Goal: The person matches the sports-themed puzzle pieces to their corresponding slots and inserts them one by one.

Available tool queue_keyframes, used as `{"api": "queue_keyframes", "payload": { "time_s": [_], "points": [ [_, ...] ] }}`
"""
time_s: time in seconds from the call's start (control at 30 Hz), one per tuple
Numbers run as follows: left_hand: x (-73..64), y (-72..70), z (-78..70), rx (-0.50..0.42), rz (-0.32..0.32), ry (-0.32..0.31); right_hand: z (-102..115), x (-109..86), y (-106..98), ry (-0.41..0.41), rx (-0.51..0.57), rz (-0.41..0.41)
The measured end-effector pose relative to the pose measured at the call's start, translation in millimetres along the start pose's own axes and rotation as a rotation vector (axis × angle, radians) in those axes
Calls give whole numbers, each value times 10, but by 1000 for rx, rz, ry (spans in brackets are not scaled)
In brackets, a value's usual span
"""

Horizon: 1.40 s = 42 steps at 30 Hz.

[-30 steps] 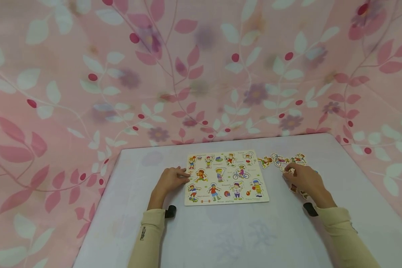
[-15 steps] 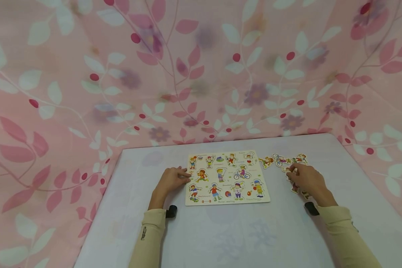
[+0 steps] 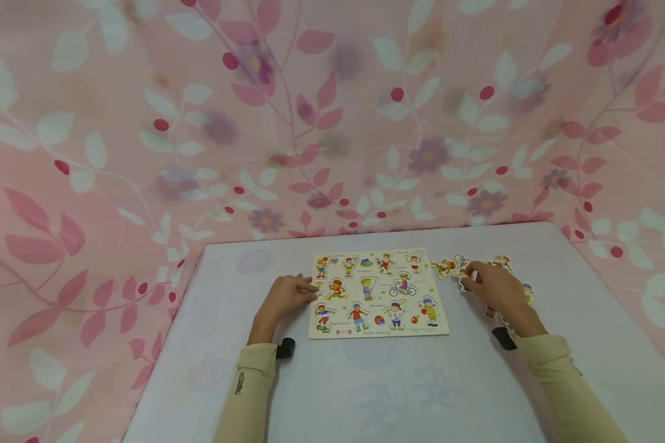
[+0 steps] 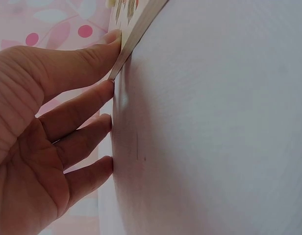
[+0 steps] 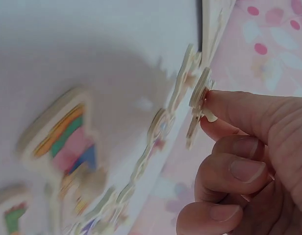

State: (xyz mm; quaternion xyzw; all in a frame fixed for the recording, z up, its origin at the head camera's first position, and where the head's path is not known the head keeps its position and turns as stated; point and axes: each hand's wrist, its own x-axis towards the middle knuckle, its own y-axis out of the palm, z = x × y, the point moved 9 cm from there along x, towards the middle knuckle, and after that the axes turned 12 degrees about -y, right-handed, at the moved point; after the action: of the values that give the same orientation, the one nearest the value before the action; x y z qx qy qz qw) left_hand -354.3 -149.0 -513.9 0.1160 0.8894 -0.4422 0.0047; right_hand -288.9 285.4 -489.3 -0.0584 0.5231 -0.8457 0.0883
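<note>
In the head view a wooden peg-style picture puzzle board point(image 3: 388, 323) lies flat on the table, printed with children playing sports. My left hand point(image 3: 285, 300) is at its left edge; in the left wrist view the thumb point(image 4: 99, 56) rests on the printed face and the index fingertip touches the edge, fingers fairly straight. My right hand point(image 3: 501, 292) pinches a small flat wooden puzzle piece point(image 5: 197, 105) between thumb and index finger, above other pieces. The held piece is edge-on in the right wrist view, so its picture is hidden.
Several loose puzzle pieces point(image 3: 445, 267) lie right of the board, some partly under my right hand. One piece with a striped, colourful print point(image 5: 72, 142) is close in the right wrist view. A pink floral cloth point(image 3: 332, 123) hangs behind the white-covered table point(image 3: 366, 394).
My right hand has lifted a puzzle piece from among the loose ones and moved slightly left with it. The left hand stays at the board's edge; the whole view shifts slightly.
</note>
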Motion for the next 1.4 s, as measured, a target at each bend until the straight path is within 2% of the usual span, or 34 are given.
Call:
{"api": "queue_keyframes", "payload": {
  "time_s": [0.27, 0.83, 1.13, 1.4],
  "points": [
    [24, 14, 0, 16, 3, -4, 171, 248, 47, -68, -26, -53],
    [19, 17, -36, -8, 18, -27, 461, 801, 250, -117, 6, -19],
    [15, 19, 1, -8, 13, -31, 418, 979, 389, -59, 2, 25],
    [5, 2, -5, 1, 1, -9, 437, 1041, 446, -64, 9, 33]
  ]
}}
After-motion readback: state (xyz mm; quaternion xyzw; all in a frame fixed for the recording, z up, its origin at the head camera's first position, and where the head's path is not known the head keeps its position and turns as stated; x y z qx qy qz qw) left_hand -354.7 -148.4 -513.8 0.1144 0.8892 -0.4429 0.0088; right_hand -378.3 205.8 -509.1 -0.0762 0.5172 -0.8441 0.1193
